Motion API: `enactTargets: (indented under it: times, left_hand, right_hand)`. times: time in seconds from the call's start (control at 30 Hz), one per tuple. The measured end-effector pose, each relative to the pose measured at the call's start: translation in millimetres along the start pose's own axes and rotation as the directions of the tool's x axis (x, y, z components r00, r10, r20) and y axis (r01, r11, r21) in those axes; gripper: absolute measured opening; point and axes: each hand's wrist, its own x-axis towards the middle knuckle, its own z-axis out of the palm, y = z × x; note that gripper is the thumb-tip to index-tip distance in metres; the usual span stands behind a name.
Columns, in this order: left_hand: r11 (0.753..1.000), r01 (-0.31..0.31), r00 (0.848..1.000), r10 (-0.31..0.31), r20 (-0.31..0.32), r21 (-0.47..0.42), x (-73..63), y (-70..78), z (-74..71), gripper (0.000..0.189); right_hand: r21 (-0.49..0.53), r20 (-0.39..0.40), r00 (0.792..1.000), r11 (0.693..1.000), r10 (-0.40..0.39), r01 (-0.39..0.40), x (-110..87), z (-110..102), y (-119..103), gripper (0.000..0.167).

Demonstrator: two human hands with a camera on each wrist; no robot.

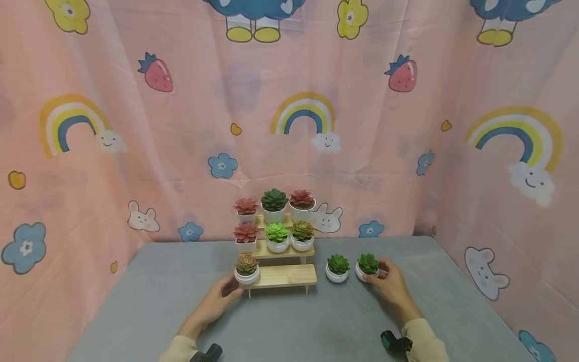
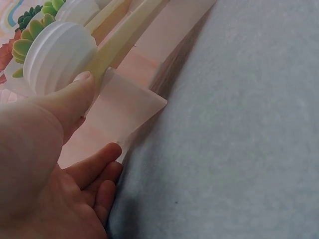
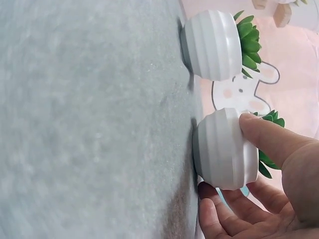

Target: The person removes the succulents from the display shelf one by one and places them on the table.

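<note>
At the left end of a three-tier wooden shelf (image 1: 285,274), my left hand (image 1: 217,301) reaches in beside a white pot with an orange-brown succulent (image 1: 247,271). In the left wrist view its straight thumb (image 2: 75,97) touches where the pot meets the board; the other fingers are loosely bent below, and the index finger is mostly hidden. My right hand (image 1: 392,285) grips a white ribbed pot with a green succulent (image 3: 227,152), thumb on the near side, fingers round the far side. The pot stands on the table. A similar green succulent pot (image 1: 336,270) stands to its left.
Several potted succulents fill the upper tiers, among them a bright green one (image 1: 277,236) and a dark green one (image 1: 274,203). The grey table (image 1: 289,332) ends at a pink patterned curtain (image 1: 190,125) behind and at the sides.
</note>
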Motion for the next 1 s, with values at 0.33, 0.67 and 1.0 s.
enactTargets:
  times: [0.33,0.67,1.0]
  left_hand:
    - [1.0,0.002,1.0,-0.002,0.007,0.009,-0.4,2.8,1.0,0.063]
    - [1.0,0.028,1.0,-0.028,0.007,-0.005,-1.7,4.6,1.9,0.063]
    - [1.0,0.018,1.0,-0.018,0.002,0.002,-2.5,3.1,1.3,0.065]
  right_hand:
    - [0.008,-0.003,1.0,1.0,0.015,-0.015,-1.4,-3.3,-0.2,0.069]
    - [-0.007,0.016,1.0,1.0,0.002,-0.002,-2.8,-3.4,-0.3,0.069]
    - [-0.044,0.049,0.999,0.999,0.014,-0.012,-1.6,-3.3,-0.2,0.075]
